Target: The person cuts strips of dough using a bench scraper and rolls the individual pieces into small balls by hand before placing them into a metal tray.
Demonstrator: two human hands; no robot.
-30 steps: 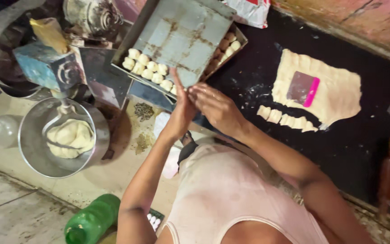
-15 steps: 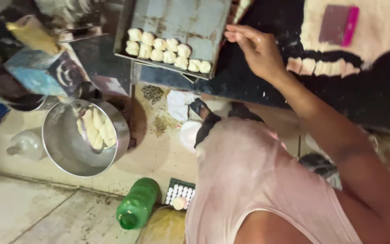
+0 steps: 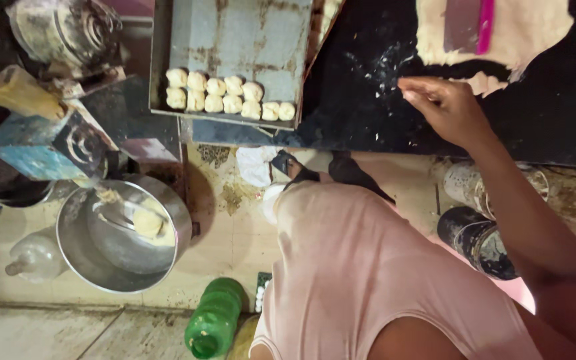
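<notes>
Head view showed the right hand (image 3: 449, 110) over the black flour-dusted tabletop (image 3: 368, 100), its grip curled with fingertips drawn together, near the cut strips of pale dough (image 3: 485, 83); whether it pinched anything could not be told. Small round dough pieces (image 3: 228, 95) sat in rows in the worn grey metal tray (image 3: 248, 40). The left hand was out of view.

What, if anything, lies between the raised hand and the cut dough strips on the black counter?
Nothing visible. The right hand hovers over the black counter, fingertips close to the cut dough strips under the rolled dough sheet. Only floury bare counter lies between. The pink-handled scraper rests farther up on the sheet, out of the way.
</notes>
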